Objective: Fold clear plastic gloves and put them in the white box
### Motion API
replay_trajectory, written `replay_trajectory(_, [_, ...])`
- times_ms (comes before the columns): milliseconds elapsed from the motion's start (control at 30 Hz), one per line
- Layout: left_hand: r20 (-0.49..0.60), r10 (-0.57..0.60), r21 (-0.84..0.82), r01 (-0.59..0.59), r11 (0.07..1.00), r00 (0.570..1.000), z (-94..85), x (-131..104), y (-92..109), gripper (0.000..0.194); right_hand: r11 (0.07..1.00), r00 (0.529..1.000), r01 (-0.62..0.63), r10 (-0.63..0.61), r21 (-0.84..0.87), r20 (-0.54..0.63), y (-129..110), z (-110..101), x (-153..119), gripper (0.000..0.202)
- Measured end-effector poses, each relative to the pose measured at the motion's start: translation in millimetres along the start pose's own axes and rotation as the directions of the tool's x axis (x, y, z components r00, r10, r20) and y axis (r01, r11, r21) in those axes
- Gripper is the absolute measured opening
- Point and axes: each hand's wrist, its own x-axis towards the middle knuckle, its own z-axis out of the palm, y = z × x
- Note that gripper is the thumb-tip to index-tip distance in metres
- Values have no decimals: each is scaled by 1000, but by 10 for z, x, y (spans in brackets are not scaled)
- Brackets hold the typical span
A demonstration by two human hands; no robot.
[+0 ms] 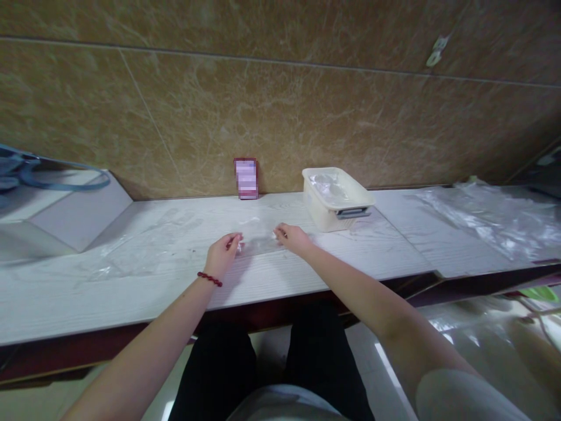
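Head view: thin, glossy clear plastic (259, 238) between fingers (284, 229).

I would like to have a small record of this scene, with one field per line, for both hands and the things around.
Left hand: fingers pinch one side of a clear, thin plastic piece
Right hand: fingers pinch its other side
Surface: white wood-grain tabletop
Right of hands: cream rectangular plastic box, clear plastic inside
At wall: upright red-edged rectangular object
Far right: crumpled clear plastic pile
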Motion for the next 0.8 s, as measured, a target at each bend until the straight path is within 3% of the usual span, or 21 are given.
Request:
replay_trajectory(200, [-21, -112, 42, 113, 993, 994, 64, 167, -32, 27, 997, 999, -49, 48, -67, -16, -14, 28, 187, 24])
replay_trajectory(400, [-125, 11, 393, 39, 919, 992, 38, 335, -25, 29, 983, 992, -100, 86, -155, -95, -29, 75, 339, 25])
replay_trajectory(467, [-146, 14, 438, 52, 897, 989, 38, 396, -30, 28, 982, 989, -104, 85, -160, -124, -19, 87, 380, 24])
replay_trajectory(633, [-190, -108, 375, 174, 911, 976, 85, 520, -104, 29, 982, 985, -148, 135, -118, -109, 35, 106, 469, 18])
replay_trajectory(800, [-204, -124, 312, 184, 932, 971, 129, 572, -118, 29, 980, 979, -190, 185, -53, -91, 75, 138, 574, 17])
